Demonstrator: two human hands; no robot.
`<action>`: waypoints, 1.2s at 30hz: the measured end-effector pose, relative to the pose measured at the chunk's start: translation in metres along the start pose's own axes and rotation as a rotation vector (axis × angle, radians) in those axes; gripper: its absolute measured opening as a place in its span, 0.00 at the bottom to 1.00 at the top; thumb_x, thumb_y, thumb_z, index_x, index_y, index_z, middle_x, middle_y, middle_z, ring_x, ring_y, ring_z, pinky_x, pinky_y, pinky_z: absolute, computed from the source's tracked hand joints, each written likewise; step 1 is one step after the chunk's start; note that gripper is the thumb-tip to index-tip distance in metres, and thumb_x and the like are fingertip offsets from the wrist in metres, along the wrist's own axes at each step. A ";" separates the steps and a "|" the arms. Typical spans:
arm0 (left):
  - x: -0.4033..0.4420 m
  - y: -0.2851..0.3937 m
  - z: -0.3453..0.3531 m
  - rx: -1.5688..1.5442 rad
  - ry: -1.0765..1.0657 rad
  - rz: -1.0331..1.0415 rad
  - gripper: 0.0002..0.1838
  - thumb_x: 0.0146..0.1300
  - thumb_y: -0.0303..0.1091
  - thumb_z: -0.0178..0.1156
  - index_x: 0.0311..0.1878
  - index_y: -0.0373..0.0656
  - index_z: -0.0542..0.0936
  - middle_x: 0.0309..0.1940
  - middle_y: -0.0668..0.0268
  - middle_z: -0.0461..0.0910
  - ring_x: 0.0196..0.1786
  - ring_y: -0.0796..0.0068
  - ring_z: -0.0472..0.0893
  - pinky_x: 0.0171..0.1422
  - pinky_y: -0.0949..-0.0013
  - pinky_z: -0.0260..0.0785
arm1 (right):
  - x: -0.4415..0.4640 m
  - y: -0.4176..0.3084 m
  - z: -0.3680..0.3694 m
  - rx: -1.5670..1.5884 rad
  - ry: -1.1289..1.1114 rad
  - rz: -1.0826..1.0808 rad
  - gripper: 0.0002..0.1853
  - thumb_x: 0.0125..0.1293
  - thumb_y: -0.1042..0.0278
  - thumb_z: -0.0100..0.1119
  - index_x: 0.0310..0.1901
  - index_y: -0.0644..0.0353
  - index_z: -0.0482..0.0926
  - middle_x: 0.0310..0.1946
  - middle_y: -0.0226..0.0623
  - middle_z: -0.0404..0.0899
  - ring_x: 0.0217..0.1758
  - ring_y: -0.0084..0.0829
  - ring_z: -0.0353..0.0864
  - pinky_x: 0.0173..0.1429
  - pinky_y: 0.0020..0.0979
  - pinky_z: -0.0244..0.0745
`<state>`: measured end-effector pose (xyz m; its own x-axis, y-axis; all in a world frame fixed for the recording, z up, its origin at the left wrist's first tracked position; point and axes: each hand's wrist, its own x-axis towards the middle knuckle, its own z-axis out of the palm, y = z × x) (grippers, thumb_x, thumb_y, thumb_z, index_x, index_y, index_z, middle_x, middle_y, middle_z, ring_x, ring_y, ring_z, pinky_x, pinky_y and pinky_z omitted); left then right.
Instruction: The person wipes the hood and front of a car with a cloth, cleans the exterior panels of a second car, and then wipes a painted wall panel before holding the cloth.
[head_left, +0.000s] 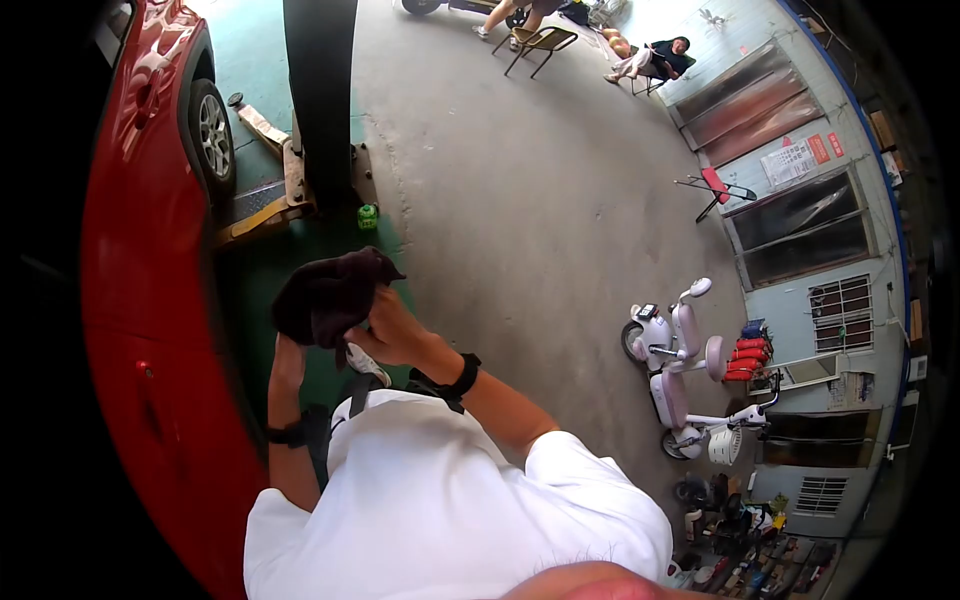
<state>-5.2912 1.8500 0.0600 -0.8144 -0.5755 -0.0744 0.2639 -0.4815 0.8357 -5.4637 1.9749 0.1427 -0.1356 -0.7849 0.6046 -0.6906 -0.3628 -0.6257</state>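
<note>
A dark maroon cloth point(325, 295) hangs bunched between my two hands, in front of my body and beside the red car point(150, 320). My right hand point(395, 332) grips its right side, the fingers closed around the fabric. From below, my left hand point(288, 362) supports the left part of the cloth; most of its fingers are hidden under the folds. Each wrist wears a black band.
A black lift post point(320, 90) with a lift arm point(265, 220) stands ahead by the car wheel point(212, 130). A green container point(368, 216) sits at its base. To the right are a scooter point(680, 370), a folding chair point(714, 190) and a seated person point(660, 62).
</note>
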 end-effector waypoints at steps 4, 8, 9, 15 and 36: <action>0.086 -0.001 0.018 0.004 -0.140 -0.098 0.39 0.70 0.60 0.53 0.73 0.39 0.65 0.65 0.59 0.72 0.67 0.68 0.74 0.71 0.62 0.67 | -0.006 0.054 -0.036 0.012 0.119 0.282 0.24 0.62 0.71 0.62 0.59 0.66 0.71 0.59 0.57 0.73 0.63 0.60 0.72 0.66 0.45 0.69; 0.143 0.033 0.056 0.137 -0.227 -0.151 0.32 0.73 0.52 0.55 0.72 0.45 0.64 0.58 0.68 0.74 0.59 0.77 0.76 0.64 0.73 0.70 | -0.001 0.118 -0.057 -0.127 0.266 0.377 0.23 0.61 0.78 0.61 0.59 0.65 0.72 0.52 0.52 0.81 0.56 0.51 0.81 0.60 0.43 0.74; 0.161 0.036 0.053 0.140 -0.226 -0.155 0.32 0.73 0.52 0.55 0.72 0.45 0.64 0.58 0.68 0.74 0.59 0.77 0.76 0.64 0.73 0.70 | 0.005 0.131 -0.064 -0.056 0.292 0.523 0.25 0.62 0.76 0.63 0.61 0.66 0.70 0.53 0.53 0.80 0.57 0.53 0.80 0.60 0.43 0.75; 0.265 0.044 0.049 0.339 -0.273 0.004 0.24 0.66 0.33 0.64 0.63 0.42 0.70 0.56 0.64 0.74 0.57 0.76 0.76 0.62 0.75 0.69 | 0.061 0.232 -0.067 0.097 0.436 0.465 0.26 0.63 0.69 0.65 0.61 0.66 0.69 0.47 0.49 0.83 0.54 0.46 0.84 0.55 0.41 0.78; 0.548 0.217 0.005 1.627 0.072 0.866 0.44 0.53 0.24 0.70 0.74 0.54 0.63 0.61 0.44 0.72 0.61 0.41 0.75 0.66 0.47 0.70 | 0.384 0.380 -0.077 -0.056 0.258 -0.044 0.31 0.58 0.72 0.60 0.66 0.62 0.69 0.68 0.57 0.65 0.72 0.61 0.59 0.76 0.53 0.55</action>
<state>-5.6825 1.4332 0.2037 -0.7064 -0.3290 0.6267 -0.1893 0.9410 0.2805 -5.8325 1.5741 0.1749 -0.2766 -0.6124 0.7406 -0.7373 -0.3591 -0.5723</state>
